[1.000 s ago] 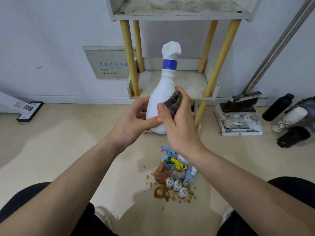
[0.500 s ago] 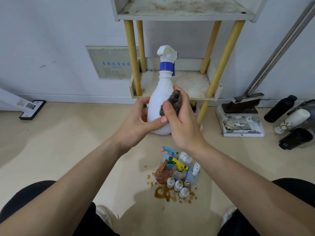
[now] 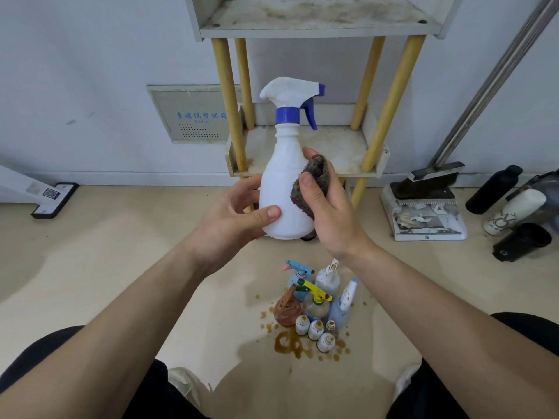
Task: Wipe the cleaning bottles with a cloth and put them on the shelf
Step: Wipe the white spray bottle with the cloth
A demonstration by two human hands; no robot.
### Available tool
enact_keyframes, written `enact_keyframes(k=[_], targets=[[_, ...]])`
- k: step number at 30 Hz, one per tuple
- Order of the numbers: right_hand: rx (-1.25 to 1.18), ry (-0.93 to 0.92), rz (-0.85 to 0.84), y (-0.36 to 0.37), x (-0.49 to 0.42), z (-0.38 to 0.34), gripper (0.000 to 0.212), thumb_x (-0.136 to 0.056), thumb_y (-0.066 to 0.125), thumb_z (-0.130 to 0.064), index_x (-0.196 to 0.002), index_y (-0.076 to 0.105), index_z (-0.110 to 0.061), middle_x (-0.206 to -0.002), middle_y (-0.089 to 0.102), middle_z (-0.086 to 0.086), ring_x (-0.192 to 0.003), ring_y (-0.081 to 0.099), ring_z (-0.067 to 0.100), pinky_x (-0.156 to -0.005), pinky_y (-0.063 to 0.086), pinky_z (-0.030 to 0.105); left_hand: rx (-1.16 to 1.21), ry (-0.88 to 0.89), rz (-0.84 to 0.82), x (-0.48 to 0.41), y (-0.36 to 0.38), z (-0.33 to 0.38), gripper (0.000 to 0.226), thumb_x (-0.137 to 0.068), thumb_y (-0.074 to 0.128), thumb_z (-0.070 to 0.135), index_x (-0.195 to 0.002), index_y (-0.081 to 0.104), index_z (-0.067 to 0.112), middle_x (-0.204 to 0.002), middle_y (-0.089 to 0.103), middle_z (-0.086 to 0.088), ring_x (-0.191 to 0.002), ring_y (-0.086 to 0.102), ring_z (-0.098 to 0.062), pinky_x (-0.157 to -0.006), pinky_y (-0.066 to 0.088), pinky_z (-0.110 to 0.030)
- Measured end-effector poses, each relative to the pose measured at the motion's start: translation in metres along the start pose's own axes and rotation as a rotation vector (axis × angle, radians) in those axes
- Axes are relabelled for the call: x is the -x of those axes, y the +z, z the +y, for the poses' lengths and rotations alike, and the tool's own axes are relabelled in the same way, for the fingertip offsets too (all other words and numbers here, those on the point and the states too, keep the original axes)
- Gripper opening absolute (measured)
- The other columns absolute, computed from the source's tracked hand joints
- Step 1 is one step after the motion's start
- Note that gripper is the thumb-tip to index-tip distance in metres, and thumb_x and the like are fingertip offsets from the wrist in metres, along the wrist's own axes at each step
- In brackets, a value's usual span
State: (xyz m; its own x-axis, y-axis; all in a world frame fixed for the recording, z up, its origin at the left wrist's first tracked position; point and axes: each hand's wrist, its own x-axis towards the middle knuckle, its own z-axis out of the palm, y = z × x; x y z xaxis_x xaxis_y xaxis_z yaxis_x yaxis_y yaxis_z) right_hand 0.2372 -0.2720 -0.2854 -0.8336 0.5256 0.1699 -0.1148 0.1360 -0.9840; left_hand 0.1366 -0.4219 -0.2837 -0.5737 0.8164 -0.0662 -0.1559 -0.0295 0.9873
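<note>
A white spray bottle [image 3: 282, 176] with a blue collar and trigger is held upright in the air in front of the shelf. My left hand [image 3: 233, 219] grips its lower body, thumb across the front. My right hand [image 3: 328, 213] holds a dark, dirty cloth [image 3: 311, 179] and presses it against the bottle's right side. The shelf [image 3: 341, 149] has yellow posts and stained white boards; its lower board holds nothing I can see. On the floor below stands a cluster of several stained bottles [image 3: 314, 303].
A brown spill [image 3: 290, 343] spreads on the floor around the small bottles. A dustpan with brush [image 3: 423, 207] sits right of the shelf. Dark and white bottles [image 3: 511, 210] lie at the far right. A white appliance base [image 3: 54, 198] lies at the left wall.
The spray bottle has turned in my left hand, so its nozzle and trigger now point right. My right hand has slid the cloth over the bottle's right side.
</note>
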Motion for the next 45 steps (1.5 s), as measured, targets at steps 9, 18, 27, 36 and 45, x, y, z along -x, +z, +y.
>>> enact_keyframes(k=[9, 18, 27, 36, 45], targets=[[0.237, -0.043, 0.025, 0.013, 0.012, -0.005, 0.090, -0.084, 0.043, -0.072, -0.158, 0.026, -0.024, -0.152, 0.045, 0.000, -0.138, 0.044, 0.013, -0.115, 0.038, 0.042, -0.247, 0.030, 0.054, -0.002, 0.009, 0.004, 0.076, -0.067, 0.086, 0.039, -0.135, 0.058, 0.022, -0.122, 0.071, -0.002, -0.119, 0.064, -0.020, -0.095, 0.056, -0.035], [-0.083, 0.153, 0.037, 0.000, -0.005, -0.018, 0.016, -0.104, 0.046, -0.045, -0.104, 0.060, -0.039, -0.095, 0.067, -0.025, -0.085, 0.063, -0.016, -0.083, 0.048, 0.015, 0.000, -0.017, 0.020, 0.000, 0.008, 0.007, 0.079, -0.065, 0.083, 0.029, -0.137, 0.055, 0.012, -0.126, 0.070, -0.009, -0.117, 0.067, -0.032, -0.092, 0.057, -0.048], [0.183, 0.017, 0.037, 0.000, 0.001, -0.015, 0.027, -0.104, 0.046, -0.044, -0.125, 0.050, -0.026, -0.105, 0.065, -0.015, -0.094, 0.060, -0.011, -0.079, 0.046, 0.009, -0.107, 0.026, 0.130, -0.004, 0.020, 0.002, 0.065, -0.069, 0.084, 0.034, -0.127, 0.058, 0.020, -0.114, 0.074, -0.004, -0.102, 0.070, -0.020, -0.079, 0.059, -0.033], [0.115, 0.064, 0.003, 0.005, 0.005, -0.011, 0.018, -0.103, 0.045, -0.051, -0.117, 0.054, -0.042, -0.107, 0.066, -0.018, -0.102, 0.062, -0.005, -0.093, 0.050, 0.025, -0.237, 0.055, 0.114, -0.002, 0.012, 0.008, 0.063, -0.064, 0.090, 0.040, -0.119, 0.071, 0.016, -0.109, 0.076, -0.005, -0.100, 0.071, -0.015, -0.080, 0.058, -0.026], [-0.015, 0.138, -0.070, 0.021, 0.018, -0.006, 0.040, -0.101, 0.042, -0.051, -0.138, 0.043, -0.035, -0.128, 0.058, -0.017, -0.112, 0.053, -0.018, -0.104, 0.042, 0.014, -0.082, 0.052, 0.211, 0.000, 0.001, 0.016, 0.061, -0.071, 0.081, 0.040, -0.124, 0.069, 0.013, -0.120, 0.073, -0.008, -0.107, 0.072, -0.026, -0.081, 0.060, -0.038]])
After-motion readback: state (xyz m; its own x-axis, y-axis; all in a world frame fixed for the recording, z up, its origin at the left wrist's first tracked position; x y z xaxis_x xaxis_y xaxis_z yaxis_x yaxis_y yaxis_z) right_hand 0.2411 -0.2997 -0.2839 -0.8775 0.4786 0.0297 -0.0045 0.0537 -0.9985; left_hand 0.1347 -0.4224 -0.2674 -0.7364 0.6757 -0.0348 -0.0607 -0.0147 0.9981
